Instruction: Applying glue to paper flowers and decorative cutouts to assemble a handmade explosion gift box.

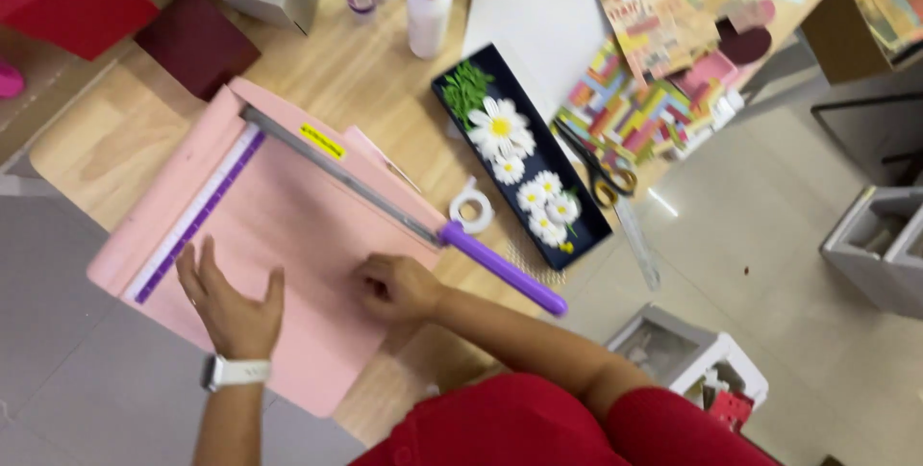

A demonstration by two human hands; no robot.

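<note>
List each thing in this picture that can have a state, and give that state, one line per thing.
Pink paper trimmer with purple-handled blade arm: blade arm down.
White glue bottle with red cap: upright, capped.
Black-handled scissors: lying closed.
Left hand: open, flat on trimmer.
Right hand: curled, resting on trimmer.

Place: craft workspace, prob. home or studio.
Surface: light wooden table.
Under left hand: pink guillotine paper trimmer w/ purple handle.
Beyond right hand: white glue bottle w/ red cap, black tray of white paper daisies, stacks of colourful patterned paper, scissors.
</note>
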